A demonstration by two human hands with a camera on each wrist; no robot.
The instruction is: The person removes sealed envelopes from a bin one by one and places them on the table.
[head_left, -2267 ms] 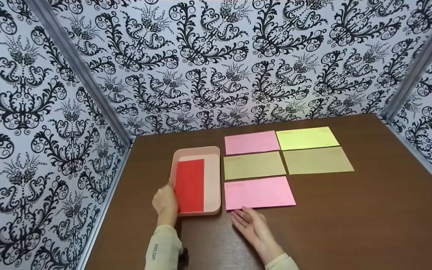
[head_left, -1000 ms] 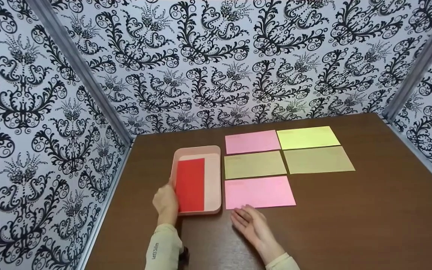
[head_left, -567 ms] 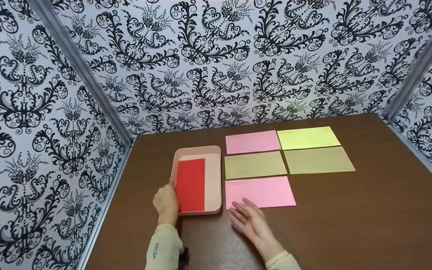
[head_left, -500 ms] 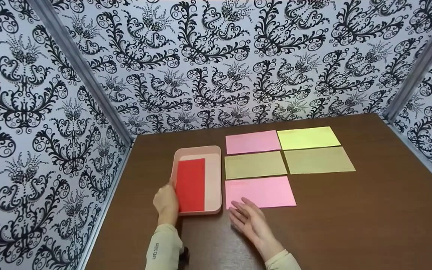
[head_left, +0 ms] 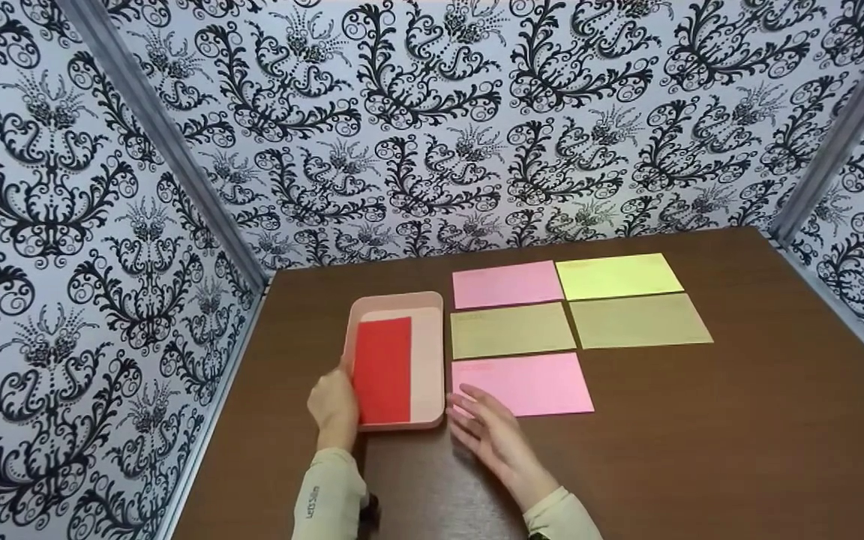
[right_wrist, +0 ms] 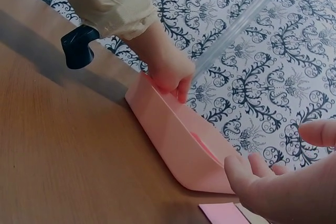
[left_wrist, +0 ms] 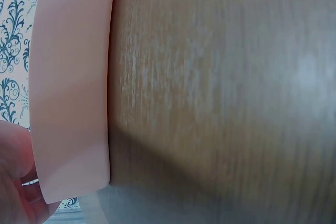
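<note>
A shallow pink tray (head_left: 426, 367) stands left of centre on the table. My left hand (head_left: 334, 401) grips its left rim; the left wrist view shows fingers (left_wrist: 16, 156) against the outside of the tray wall (left_wrist: 73, 87). Inside the tray, along its left side, lies a red envelope (head_left: 383, 371). My right hand (head_left: 496, 435) holds nothing, its fingers loosely spread. It hovers over the near-left corner of the closest pink envelope (head_left: 529, 382), near the tray's right side. In the right wrist view the right hand (right_wrist: 289, 192) appears in front of the tray wall (right_wrist: 173, 135).
More envelopes lie flat right of the tray: a second pink one (head_left: 507, 285), a yellow one (head_left: 619, 276) and two tan ones, left (head_left: 511, 330) and right (head_left: 642, 321). Patterned walls (head_left: 432, 135) enclose the back and sides of the brown table (head_left: 702, 435).
My right hand has risen from the near edge of the closest pink envelope and shifted left towards the tray, its fingers spreading. The left hand, tray and envelopes keep their places.
</note>
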